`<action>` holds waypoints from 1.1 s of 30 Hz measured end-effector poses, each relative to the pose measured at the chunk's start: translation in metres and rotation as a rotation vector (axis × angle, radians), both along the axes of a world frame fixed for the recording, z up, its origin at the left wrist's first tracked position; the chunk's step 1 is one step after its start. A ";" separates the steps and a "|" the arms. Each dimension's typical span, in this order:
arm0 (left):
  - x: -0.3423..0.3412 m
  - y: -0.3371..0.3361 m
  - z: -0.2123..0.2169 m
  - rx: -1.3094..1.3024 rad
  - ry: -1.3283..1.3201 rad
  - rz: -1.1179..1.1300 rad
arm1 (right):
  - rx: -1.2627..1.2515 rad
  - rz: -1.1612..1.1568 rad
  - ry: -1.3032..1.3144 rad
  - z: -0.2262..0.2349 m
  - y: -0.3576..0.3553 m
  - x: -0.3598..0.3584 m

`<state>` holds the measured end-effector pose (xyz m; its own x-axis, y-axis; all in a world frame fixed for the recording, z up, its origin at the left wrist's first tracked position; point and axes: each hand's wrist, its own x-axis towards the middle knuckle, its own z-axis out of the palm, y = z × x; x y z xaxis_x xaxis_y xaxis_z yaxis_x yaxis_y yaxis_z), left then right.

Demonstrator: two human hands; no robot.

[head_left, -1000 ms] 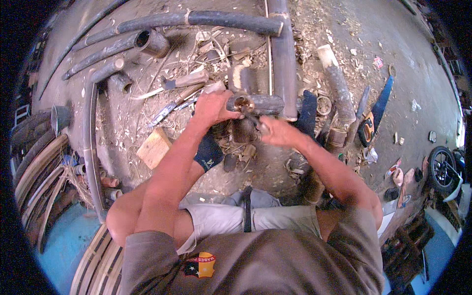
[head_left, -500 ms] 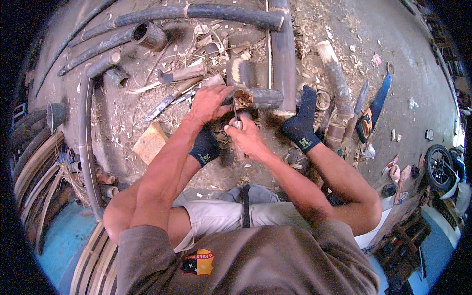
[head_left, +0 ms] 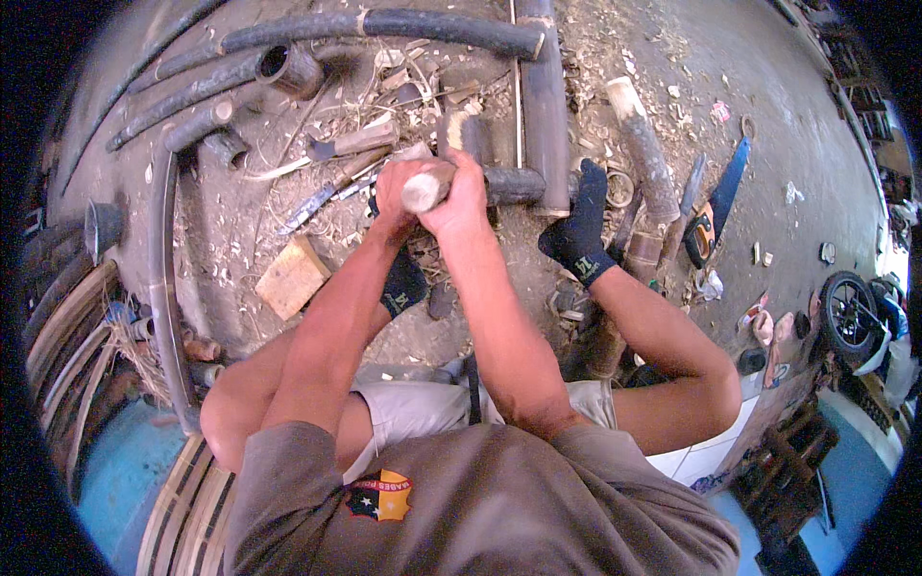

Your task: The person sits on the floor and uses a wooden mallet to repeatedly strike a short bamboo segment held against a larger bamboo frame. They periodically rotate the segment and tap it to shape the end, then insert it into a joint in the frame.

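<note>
My right hand (head_left: 461, 197) is closed round the thick wooden handle of a knife (head_left: 424, 194), its pale round butt turned up toward me. Its blade is hidden beneath the hands. Close against the handle, on its left, my left hand (head_left: 392, 187) has its fingers curled, and what they grip is out of sight. A dark bamboo tube (head_left: 514, 185) lies just beyond my right hand, its near end covered. It reaches to a thick bamboo pole (head_left: 545, 125) on the ground. An upright bamboo piece (head_left: 471, 136) stands behind the hands.
Wood shavings cover the ground. A blue-bladed handsaw (head_left: 718, 204) and a peeled bamboo length (head_left: 645, 154) lie to the right. At left are a wooden block (head_left: 292, 276), a hatchet (head_left: 353, 141) and a long bamboo pole (head_left: 168, 278). My socked right foot (head_left: 583, 221) braces near the tube.
My right hand has moved up and left, swinging the knife handle upright. The blade and tube end, visible before, are now covered. My left hand has shifted slightly, its fingers now curled.
</note>
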<state>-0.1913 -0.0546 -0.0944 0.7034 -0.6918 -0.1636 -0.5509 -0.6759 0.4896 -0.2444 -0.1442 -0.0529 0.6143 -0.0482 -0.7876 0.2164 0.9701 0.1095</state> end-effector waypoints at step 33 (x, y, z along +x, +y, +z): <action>-0.032 -0.036 0.004 0.090 -0.241 0.237 | -1.646 1.693 -0.187 -0.028 -0.143 -0.103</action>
